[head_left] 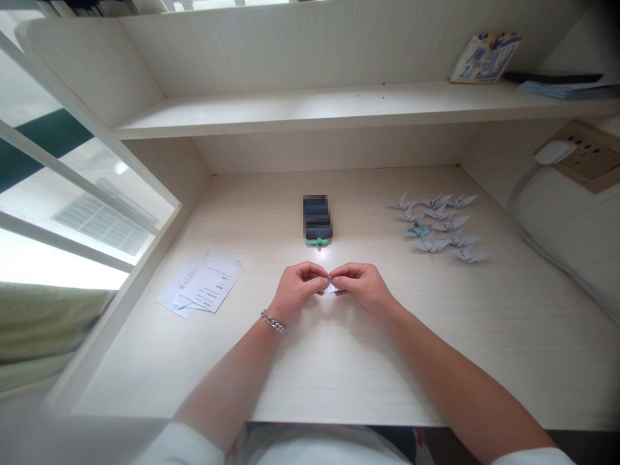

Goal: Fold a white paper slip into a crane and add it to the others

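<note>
1. Head view: the small folded piece of white paper [330, 287] is between your two hands, near the middle of the desk [310, 381], just on your side of the phone.
2. Your left hand [301, 284], with a chain bracelet [274, 321] at the wrist, pinches the paper's left side with thumb and fingers drawn close together.
3. Your right hand [364, 284] pinches the other side the same way, its fingertips almost meeting those of the left. Your fingers cover much of the paper, so you cannot tell from here which fold it has reached.
4. Judged by its compact shape, this piece is partly folded; no spread wings or neck show on it yet.
5. Done, by the look of it: a cluster of about ten origami cranes [449, 224] lies on the right of the desk, well apart from your hands. Most are pale; one bluish crane [417, 228] sits among them.
6. Left, as far as shows: the piece you hold appears unfinished, while overlapping printed paper slips [213, 284] lie flat and unfolded on your left. Whether those are meant for folding, you cannot tell.
7. Beyond your hands lies the phone [317, 217], with something green at its near end.
</note>
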A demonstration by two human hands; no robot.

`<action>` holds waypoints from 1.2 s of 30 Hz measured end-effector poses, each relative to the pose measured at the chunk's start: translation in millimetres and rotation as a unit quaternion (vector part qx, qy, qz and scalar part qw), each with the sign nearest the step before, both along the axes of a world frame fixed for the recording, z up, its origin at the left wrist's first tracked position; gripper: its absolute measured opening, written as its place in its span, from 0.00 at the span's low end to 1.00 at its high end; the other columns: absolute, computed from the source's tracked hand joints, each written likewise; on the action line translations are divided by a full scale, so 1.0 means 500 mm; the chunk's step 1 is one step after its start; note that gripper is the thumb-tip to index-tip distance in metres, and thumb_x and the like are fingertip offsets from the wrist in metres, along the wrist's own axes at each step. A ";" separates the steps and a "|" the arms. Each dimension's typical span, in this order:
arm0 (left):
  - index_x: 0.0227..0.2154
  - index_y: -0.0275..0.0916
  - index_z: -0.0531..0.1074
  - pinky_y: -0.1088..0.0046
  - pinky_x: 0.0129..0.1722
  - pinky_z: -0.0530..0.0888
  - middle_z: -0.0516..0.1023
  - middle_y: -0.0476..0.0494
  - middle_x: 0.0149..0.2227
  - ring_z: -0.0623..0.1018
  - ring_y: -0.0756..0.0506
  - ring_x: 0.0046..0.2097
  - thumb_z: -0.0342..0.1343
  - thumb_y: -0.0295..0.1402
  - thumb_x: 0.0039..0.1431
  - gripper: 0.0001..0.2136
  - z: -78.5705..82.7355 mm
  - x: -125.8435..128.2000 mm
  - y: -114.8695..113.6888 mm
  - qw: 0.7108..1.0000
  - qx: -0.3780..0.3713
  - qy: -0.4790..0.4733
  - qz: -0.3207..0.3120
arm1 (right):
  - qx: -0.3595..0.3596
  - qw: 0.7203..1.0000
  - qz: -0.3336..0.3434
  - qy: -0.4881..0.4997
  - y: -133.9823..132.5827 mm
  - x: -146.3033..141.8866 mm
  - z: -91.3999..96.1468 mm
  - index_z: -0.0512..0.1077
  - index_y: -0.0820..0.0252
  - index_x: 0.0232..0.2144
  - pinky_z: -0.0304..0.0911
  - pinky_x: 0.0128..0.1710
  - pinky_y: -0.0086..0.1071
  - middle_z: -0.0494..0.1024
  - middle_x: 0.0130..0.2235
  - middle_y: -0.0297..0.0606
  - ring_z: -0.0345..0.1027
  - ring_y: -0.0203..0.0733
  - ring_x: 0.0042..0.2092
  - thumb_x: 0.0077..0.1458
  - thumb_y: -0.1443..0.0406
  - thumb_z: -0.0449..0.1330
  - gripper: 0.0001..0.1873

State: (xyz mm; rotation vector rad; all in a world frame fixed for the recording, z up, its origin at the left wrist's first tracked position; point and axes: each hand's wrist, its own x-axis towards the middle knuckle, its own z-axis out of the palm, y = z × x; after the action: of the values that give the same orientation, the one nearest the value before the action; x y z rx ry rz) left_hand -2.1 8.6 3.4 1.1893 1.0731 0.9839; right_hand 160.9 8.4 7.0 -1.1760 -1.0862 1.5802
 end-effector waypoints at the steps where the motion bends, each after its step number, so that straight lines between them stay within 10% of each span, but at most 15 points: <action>1: 0.28 0.33 0.73 0.75 0.27 0.72 0.74 0.45 0.27 0.73 0.50 0.28 0.59 0.30 0.45 0.06 -0.001 -0.001 0.000 1.000 0.005 0.006 0.000 | 0.003 1.000 0.004 -0.006 0.000 0.000 0.000 0.77 0.63 0.26 0.68 0.29 0.32 0.77 0.26 0.38 0.71 0.39 0.29 0.38 0.66 0.64 0.09; 36: 0.26 0.35 0.76 0.76 0.31 0.71 0.77 0.45 0.27 0.74 0.49 0.30 0.58 0.28 0.45 0.04 0.015 -0.004 -0.002 0.996 0.045 0.077 -0.004 | -0.014 0.999 0.009 0.038 0.004 0.000 -0.013 0.75 0.62 0.27 0.67 0.28 0.31 0.75 0.26 0.36 0.69 0.37 0.28 0.39 0.61 0.66 0.12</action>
State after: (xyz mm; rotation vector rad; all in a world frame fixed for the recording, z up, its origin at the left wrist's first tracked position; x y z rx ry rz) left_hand -4.1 7.3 10.9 1.3603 1.1543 0.9538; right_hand 161.0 10.4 0.3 -1.1181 -1.0326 1.6453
